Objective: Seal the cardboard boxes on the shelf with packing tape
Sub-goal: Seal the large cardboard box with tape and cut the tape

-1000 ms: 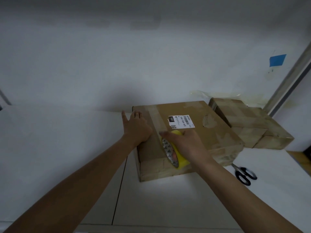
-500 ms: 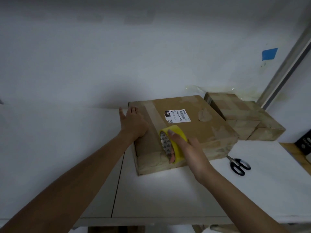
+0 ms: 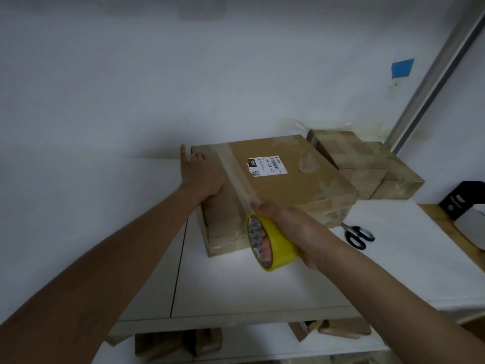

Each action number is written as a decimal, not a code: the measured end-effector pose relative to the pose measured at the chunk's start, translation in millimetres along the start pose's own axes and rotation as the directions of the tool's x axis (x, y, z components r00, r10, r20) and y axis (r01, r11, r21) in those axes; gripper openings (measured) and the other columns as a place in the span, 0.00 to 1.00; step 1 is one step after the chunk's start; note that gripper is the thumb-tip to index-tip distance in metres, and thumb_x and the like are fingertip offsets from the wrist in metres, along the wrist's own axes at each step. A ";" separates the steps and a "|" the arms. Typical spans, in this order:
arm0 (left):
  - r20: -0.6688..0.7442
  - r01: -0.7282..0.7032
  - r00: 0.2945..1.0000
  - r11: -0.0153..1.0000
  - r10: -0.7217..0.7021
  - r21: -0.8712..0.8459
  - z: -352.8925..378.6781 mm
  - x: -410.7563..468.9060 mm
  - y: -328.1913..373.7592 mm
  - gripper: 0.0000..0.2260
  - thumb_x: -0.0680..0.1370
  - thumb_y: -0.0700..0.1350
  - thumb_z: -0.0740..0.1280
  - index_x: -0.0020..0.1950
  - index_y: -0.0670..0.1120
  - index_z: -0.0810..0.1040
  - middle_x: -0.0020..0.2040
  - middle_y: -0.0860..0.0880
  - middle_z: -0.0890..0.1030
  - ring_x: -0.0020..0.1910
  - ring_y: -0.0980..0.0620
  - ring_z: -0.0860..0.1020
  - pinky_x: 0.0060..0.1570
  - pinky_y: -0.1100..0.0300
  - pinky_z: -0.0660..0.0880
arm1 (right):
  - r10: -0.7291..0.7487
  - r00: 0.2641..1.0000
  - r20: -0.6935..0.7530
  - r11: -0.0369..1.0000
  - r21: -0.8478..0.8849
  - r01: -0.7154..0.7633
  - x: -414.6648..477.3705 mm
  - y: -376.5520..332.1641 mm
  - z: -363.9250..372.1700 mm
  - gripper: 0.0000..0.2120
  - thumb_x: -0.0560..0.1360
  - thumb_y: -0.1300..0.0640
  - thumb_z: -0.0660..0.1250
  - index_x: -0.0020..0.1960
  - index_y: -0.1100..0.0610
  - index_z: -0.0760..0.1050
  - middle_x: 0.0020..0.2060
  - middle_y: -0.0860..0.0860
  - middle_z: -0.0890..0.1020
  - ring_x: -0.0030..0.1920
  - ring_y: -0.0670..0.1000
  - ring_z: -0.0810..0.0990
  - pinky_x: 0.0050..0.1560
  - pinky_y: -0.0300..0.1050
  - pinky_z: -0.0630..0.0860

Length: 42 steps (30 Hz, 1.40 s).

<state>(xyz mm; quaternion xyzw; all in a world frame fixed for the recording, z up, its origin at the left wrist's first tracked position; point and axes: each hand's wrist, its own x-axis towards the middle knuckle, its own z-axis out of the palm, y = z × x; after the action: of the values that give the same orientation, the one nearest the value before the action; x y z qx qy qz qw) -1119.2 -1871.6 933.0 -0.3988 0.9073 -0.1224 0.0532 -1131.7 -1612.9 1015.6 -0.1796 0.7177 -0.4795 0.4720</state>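
A flat cardboard box (image 3: 283,179) with a white shipping label lies on the white shelf (image 3: 236,290). A strip of clear tape (image 3: 236,174) runs across its top from the far edge to the near edge. My left hand (image 3: 200,174) presses flat on the box's left part, fingers straight. My right hand (image 3: 291,229) grips a yellow roll of packing tape (image 3: 273,243) at the box's near edge, fingers through the core. The roll hangs in front of the box's front face.
Two smaller taped boxes (image 3: 367,164) stand behind and to the right, against the wall. Black-handled scissors (image 3: 358,236) lie on the shelf right of the big box. A black and white object (image 3: 464,206) sits at the far right. More cardboard shows on a lower shelf (image 3: 178,342).
My right hand has pulled the tape roll toward me, from on top of the box down past its near edge. The tape strip on top has grown longer. My left hand stays pressed on the box.
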 end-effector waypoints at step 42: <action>-0.108 -0.129 0.980 -0.120 -0.167 -0.984 65.3 -135.8 8.9 0.41 0.68 0.74 0.64 0.75 0.57 0.58 0.70 0.63 0.64 0.66 0.74 0.65 0.65 0.64 0.71 | 0.114 0.985 0.130 0.993 -0.002 -0.115 50.4 50.1 1.9 0.13 0.79 0.54 0.62 0.47 0.64 0.78 0.38 0.60 0.83 0.37 0.55 0.84 0.36 0.41 0.79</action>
<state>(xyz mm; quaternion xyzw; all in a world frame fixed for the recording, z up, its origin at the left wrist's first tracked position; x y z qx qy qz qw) -1021.0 -1777.5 867.6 -0.3025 0.6861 0.5585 -0.3548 -1145.0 -1625.9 947.0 -0.1673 0.6933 -0.4408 0.5449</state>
